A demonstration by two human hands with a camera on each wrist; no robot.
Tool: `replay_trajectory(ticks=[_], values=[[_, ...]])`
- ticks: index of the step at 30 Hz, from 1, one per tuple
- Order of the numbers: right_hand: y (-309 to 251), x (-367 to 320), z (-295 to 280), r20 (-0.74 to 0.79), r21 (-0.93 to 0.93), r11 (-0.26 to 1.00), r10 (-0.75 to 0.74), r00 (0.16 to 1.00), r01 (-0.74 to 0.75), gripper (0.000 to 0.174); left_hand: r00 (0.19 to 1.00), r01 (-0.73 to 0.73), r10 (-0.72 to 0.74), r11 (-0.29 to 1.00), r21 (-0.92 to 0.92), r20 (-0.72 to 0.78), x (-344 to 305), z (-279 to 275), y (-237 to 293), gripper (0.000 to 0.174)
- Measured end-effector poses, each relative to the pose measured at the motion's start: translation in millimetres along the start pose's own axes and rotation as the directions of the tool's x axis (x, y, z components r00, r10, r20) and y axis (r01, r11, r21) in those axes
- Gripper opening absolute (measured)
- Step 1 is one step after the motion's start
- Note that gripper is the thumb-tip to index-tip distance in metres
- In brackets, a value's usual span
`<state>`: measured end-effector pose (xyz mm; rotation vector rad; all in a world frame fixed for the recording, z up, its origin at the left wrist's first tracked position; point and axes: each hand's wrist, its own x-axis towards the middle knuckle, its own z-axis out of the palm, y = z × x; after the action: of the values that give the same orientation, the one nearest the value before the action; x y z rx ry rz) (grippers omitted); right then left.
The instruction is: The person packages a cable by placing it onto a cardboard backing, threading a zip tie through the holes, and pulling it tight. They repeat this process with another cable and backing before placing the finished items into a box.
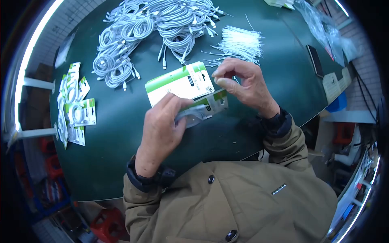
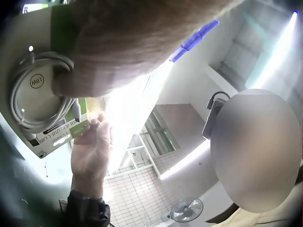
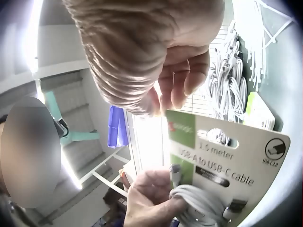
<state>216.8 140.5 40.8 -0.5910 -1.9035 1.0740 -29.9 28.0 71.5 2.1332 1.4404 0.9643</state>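
Note:
My left hand [image 1: 160,125] grips a white and green cable card [image 3: 258,151], its thumb over a coiled grey-white cable [image 3: 201,203] lying against the card. The print reads USB-A to USB-C cable, 1.5 meter. In the left wrist view the coil [image 2: 20,92] circles an 18W mark, and both connectors lie near the printed end. My right hand [image 1: 249,83] hovers just past the card's far end with bent fingers, thumb and index tips close together; I cannot tell whether a thin tie is between them. Behind the held card lies another green and white card [image 1: 170,85].
Coiled cables [image 1: 178,26] are heaped at the back of the green table [image 1: 117,162]. White cable ties [image 1: 242,42] lie right of them. Cards with cables [image 1: 83,113] sit at the left edge; a phone [image 1: 315,60] and plastic bag [image 1: 320,28] are at right.

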Motion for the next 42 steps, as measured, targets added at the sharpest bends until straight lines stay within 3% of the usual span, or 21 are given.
replay_trajectory(ticks=[2,5,10,17,24,32,35,39,40,42], values=[[-6,1,0,0.059,-0.049,0.992,-0.110,0.992,0.112,0.022,0.998,0.026,-0.026,1.000,0.002,-0.053,-1,5,-8,0.033],[-8,3,13,0.195,-0.311,0.898,-0.260,0.946,0.311,0.027,0.994,0.102,-0.102,0.995,-0.002,-0.050,-3,8,-5,0.032],[-5,1,18,0.212,-0.475,0.808,-0.279,0.937,0.348,0.025,0.988,0.083,-0.080,0.996,0.016,-0.132,-8,16,-12,0.031],[-2,1,18,0.209,-0.519,0.767,-0.315,0.926,0.378,0.022,0.956,-0.115,0.146,0.985,0.132,-0.254,-13,28,-25,0.023],[1,-1,16,0.241,-0.485,0.757,-0.365,0.899,0.437,0.014,0.948,-0.164,0.202,0.972,0.167,-0.246,-14,30,-19,0.024],[1,-3,17,0.247,-0.492,0.746,-0.376,0.893,0.449,0.016,0.933,-0.225,0.267,0.956,0.187,-0.241,-13,32,-20,0.025],[1,-1,17,0.178,-0.441,0.803,-0.359,0.916,0.400,0.023,0.952,-0.175,0.206,0.973,0.151,-0.228,-12,29,-19,0.023],[6,-1,23,-0.042,-0.427,0.858,-0.333,0.942,0.285,0.039,0.969,0.050,-0.045,0.999,0.015,-0.241,-7,28,-8,0.019],[7,-1,20,-0.068,-0.420,0.861,-0.345,0.936,0.286,0.054,0.961,0.089,-0.089,0.996,-0.011,-0.261,-8,28,-11,0.018],[4,-3,20,-0.221,-0.302,0.944,-0.203,0.954,0.131,0.058,0.943,0.196,-0.207,0.978,-0.068,-0.262,-12,24,-13,0.021]])
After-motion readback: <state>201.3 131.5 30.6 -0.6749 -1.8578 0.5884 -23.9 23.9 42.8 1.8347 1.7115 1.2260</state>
